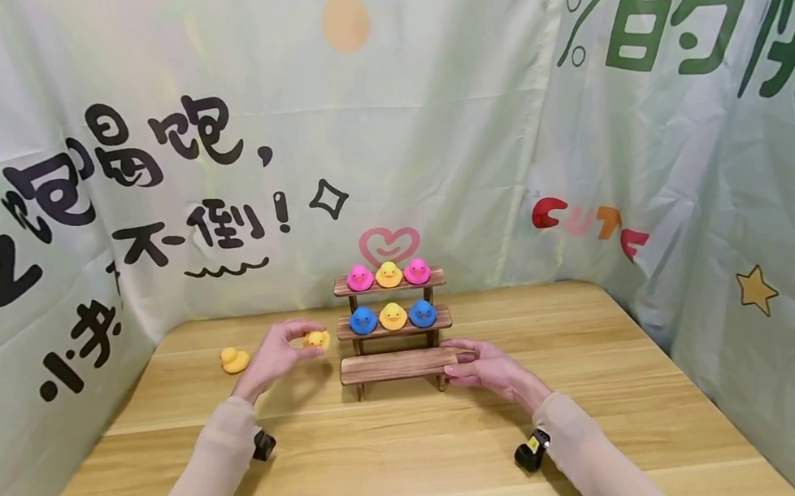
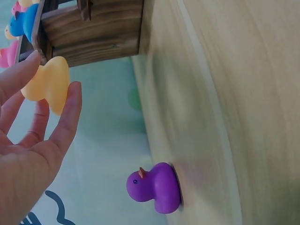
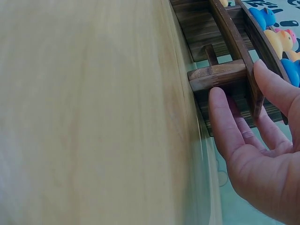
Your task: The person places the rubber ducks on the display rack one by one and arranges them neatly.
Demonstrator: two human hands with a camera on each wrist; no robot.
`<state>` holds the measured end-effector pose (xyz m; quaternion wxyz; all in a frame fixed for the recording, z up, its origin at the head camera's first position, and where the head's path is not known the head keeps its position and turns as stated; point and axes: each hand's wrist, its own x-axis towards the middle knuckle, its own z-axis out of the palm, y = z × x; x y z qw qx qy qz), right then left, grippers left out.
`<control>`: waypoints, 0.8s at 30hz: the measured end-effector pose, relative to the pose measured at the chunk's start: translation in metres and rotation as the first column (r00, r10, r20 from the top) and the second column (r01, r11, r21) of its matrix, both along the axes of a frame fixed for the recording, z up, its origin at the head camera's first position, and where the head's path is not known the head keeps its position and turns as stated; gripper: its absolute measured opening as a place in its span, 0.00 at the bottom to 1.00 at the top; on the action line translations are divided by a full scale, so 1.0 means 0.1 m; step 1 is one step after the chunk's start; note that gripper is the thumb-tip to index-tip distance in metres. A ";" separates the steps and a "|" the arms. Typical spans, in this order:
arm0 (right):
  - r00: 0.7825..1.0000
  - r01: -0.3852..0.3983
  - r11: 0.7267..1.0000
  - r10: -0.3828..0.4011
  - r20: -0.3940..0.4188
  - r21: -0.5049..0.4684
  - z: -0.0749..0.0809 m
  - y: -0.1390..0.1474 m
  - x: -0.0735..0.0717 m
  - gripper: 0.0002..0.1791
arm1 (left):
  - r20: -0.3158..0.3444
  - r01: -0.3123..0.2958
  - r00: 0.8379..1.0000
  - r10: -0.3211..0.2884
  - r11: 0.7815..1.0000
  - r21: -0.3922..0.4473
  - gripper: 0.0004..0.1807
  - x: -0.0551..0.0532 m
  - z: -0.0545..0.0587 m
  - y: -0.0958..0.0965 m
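My left hand (image 1: 280, 353) pinches a yellow rubber duck (image 2: 49, 82) between thumb and fingers, held up just left of a three-step wooden stand (image 1: 398, 366). At the right end of the stand's lowest shelf, my right hand (image 1: 491, 368) holds the wood, thumb on the shelf edge and fingers around the end by the leg. Pink ducks flank a yellow duck (image 1: 389, 274) on the top shelf. On the middle shelf, blue ducks flank another yellow duck (image 1: 393, 316). The lowest shelf bears no duck.
A loose yellow duck (image 1: 234, 360) sits on the wooden table (image 1: 392, 461) at the left. The left wrist view also has a purple duck (image 2: 157, 187) on the table, which I cannot make out in the head view. A printed cloth (image 1: 459, 143) hangs behind.
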<state>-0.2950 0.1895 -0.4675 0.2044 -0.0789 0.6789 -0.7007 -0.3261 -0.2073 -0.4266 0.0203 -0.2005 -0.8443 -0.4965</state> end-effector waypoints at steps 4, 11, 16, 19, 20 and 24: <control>1.000 -0.024 1.000 0.024 -0.010 -0.004 0.00 0.00 -0.01 0.36 | 0.043 0.018 0.999 -0.019 1.000 0.026 0.23 0.04 -0.01 0.01; 1.000 -0.028 1.000 0.028 -0.004 -0.009 0.01 0.01 0.00 0.36 | 0.069 0.035 0.997 -0.041 0.996 0.084 0.23 0.12 -0.04 0.05; 1.000 -0.027 1.000 0.027 -0.002 -0.007 0.01 0.00 0.00 0.36 | 0.086 0.053 0.994 -0.065 0.991 0.126 0.21 0.18 -0.04 0.10; 1.000 -0.031 0.999 0.031 -0.007 -0.009 0.01 0.00 0.00 0.36 | 0.099 0.061 0.992 -0.075 0.988 0.142 0.21 0.21 -0.04 0.13; 0.999 -0.033 0.999 0.032 -0.009 -0.008 0.01 0.00 0.00 0.36 | 0.099 0.063 0.992 -0.078 0.988 0.141 0.21 0.22 -0.04 0.14; 1.000 -0.030 1.000 0.030 0.000 -0.007 0.02 0.00 0.01 0.36 | 0.099 0.071 0.992 -0.084 0.989 0.133 0.21 0.23 -0.05 0.15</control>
